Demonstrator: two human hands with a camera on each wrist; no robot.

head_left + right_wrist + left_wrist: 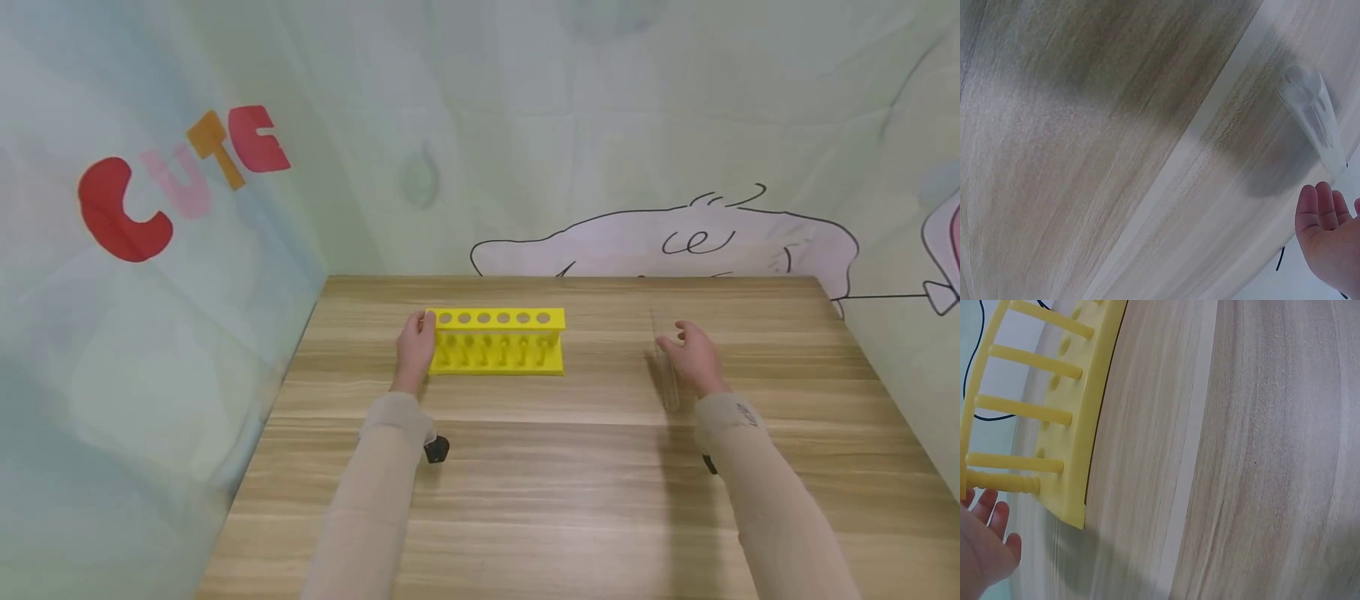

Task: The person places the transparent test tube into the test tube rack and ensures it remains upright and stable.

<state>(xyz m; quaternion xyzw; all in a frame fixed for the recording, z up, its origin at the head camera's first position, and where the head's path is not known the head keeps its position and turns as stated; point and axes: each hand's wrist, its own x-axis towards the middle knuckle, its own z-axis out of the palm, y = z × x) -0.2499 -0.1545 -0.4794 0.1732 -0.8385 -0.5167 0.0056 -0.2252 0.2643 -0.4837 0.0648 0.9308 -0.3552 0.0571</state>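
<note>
A yellow test tube rack (495, 325) with a row of round holes along its top stands on the wooden table. At its left end is my left hand (417, 343). In the left wrist view that hand's loosely bent fingers (999, 519) lie beside the rack's end post (1004, 481); whether they touch it I cannot tell. A clear glass test tube (670, 385) lies on the table to the right, pointing away from me. My right hand (696, 358) is just right of the tube, fingers parted and relaxed. The right wrist view shows the tube (1316, 112) beyond the fingertips, apart from them.
The wooden table (525, 492) has its back edge behind the rack, against a pale printed cloth (480, 150). More cloth with coloured letters hangs along the left side. Each wrist carries a small dark device (437, 449) near the cuff.
</note>
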